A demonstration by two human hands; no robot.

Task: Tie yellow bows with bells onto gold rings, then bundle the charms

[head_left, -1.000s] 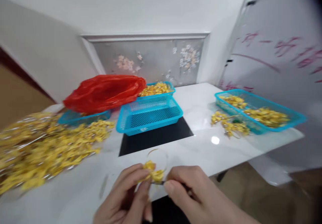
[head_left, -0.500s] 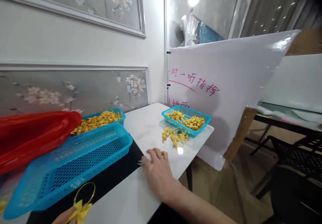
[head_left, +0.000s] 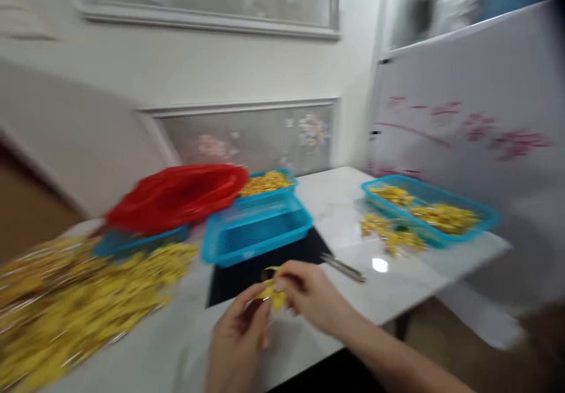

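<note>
A small yellow ribbon bow (head_left: 276,300) is held up over the near part of the white table. My left hand (head_left: 238,337) pinches it from the left, fingers closed. From the right, my right hand (head_left: 311,294) has thumb and fingers closed at the bow's upper side; the fine detail is blurred. Just beyond my right hand, slim metal tweezers (head_left: 344,268) lie on the table, partly over a black mat (head_left: 265,266). An empty blue basket (head_left: 258,252) rests at the back of the mat.
Many yellow ribbon pieces (head_left: 101,299) are spread at the left. A red plastic bag (head_left: 180,196) sits behind them, beside a blue basket of yellow pieces (head_left: 267,182). At the right, another blue basket (head_left: 441,237) holds bows, with loose bows (head_left: 391,237) beside it. A whiteboard (head_left: 463,99) stands behind.
My view has swung left. My right hand has left the tweezers on the table and come to the bow. My left hand has brought the bow toward the middle, where both hands meet.
</note>
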